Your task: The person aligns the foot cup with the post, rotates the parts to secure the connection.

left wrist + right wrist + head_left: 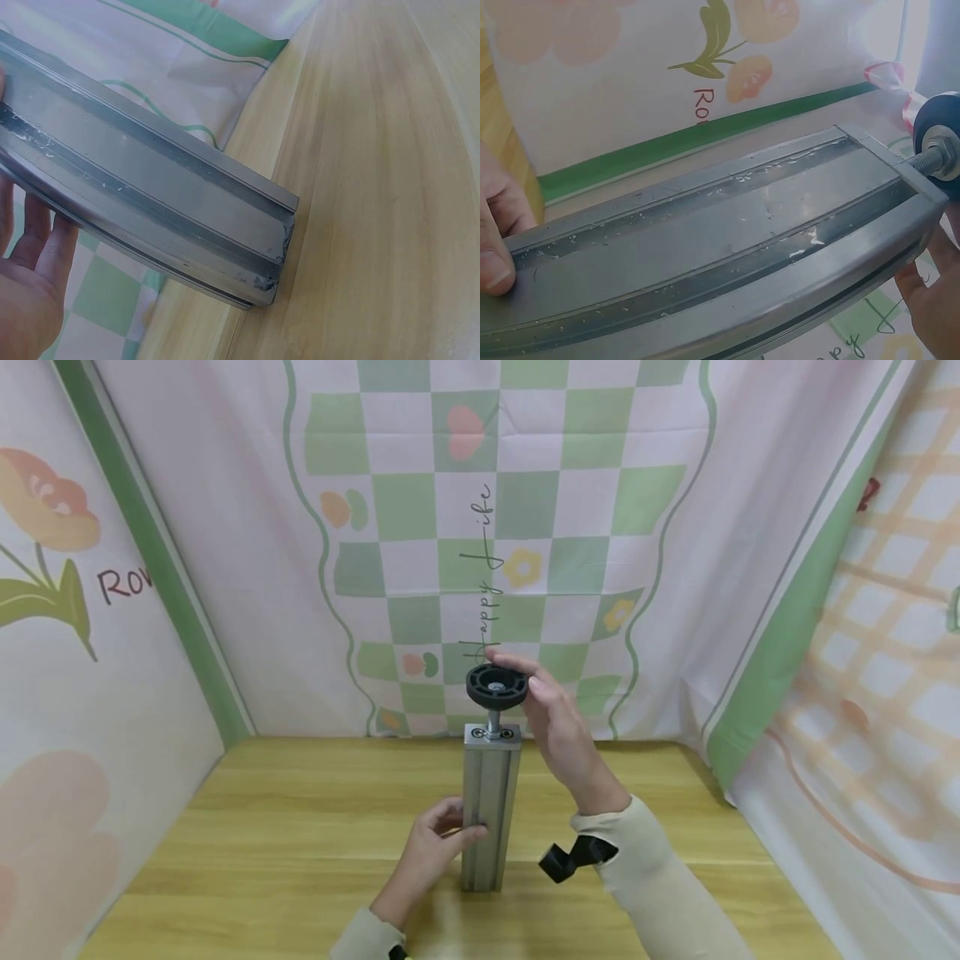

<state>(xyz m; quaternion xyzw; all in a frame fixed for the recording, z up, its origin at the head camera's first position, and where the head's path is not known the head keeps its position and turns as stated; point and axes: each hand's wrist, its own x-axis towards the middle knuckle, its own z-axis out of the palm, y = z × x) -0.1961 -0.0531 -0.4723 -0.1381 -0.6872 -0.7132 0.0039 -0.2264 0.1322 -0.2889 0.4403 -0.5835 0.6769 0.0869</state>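
Note:
A grey slotted aluminium profile (486,810) stands upright on the table, with a black round levelling foot (497,687) facing up on a threaded stud at its top. My left hand (427,852) grips the profile low down, thumb across the near face and fingers around the left side. Its right neighbour, my right hand (558,727), touches the foot's rim with fairly straight fingers, the forefinger reaching behind it and the thumb at its right side. In the right wrist view, the stud (930,159) carries a nut beneath the foot. The far fingertips are partly hidden.
The wooden table (300,827) runs back to a checked curtain (525,510). Printed cloth hangs on the left side (112,693) and the right side (862,693). A black strap mount (573,857) sits on the right sleeve.

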